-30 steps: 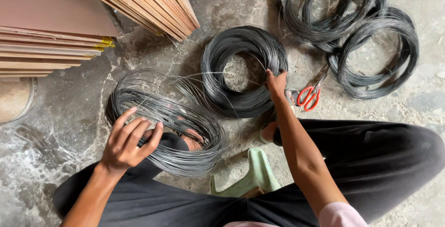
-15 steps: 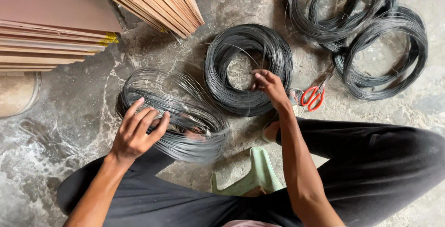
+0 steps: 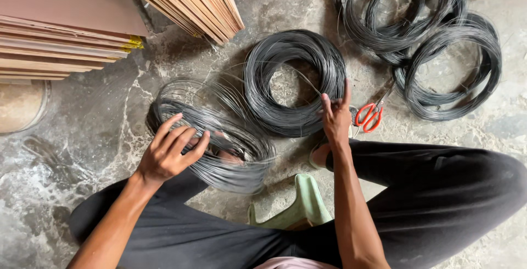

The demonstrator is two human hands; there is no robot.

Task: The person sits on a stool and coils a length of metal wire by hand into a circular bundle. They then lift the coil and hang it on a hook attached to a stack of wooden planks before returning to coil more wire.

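Loose wire coil (image 3: 219, 143) is pressed by left hand (image 3: 167, 151), fingers spread wide; right hand (image 3: 336, 116), fingers narrow, pinches a strand at dark coil (image 3: 293, 82); scissors (image 3: 369, 115) just beside.

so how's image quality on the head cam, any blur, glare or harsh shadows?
Head view: sharp overall, soft even daylight, no hard shadows. Left hand and right hand show no motion blur. Faint sheen on the grey wire coil, its loose strands hard to separate. Dark wire coil holds detail. Wide-angle stretch toward the edges, seen on the plywood stack.
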